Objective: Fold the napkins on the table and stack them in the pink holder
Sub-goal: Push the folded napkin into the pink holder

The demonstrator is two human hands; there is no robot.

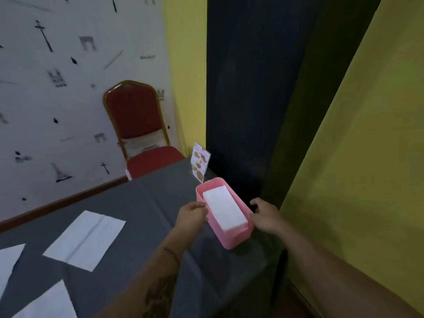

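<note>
The pink holder [231, 239] stands near the right edge of the grey table [146, 207]. A folded white napkin [223, 210] lies inside it, filling most of its length. My left hand [192, 216] is at the holder's left wall, its fingers curled at the napkin's left edge. My right hand [266, 216] is at the holder's right side, fingers bent and touching the napkin's near right corner. An unfolded white napkin [85, 239] lies flat on the table to the left. Two more flat napkins lie at the left edge [9, 260] and the bottom left [50, 301].
A small printed menu card [200, 161] stands upright just behind the holder. A red chair with a gold frame [137, 125] is at the far end of the table. A yellow wall and a dark panel rise close on the right.
</note>
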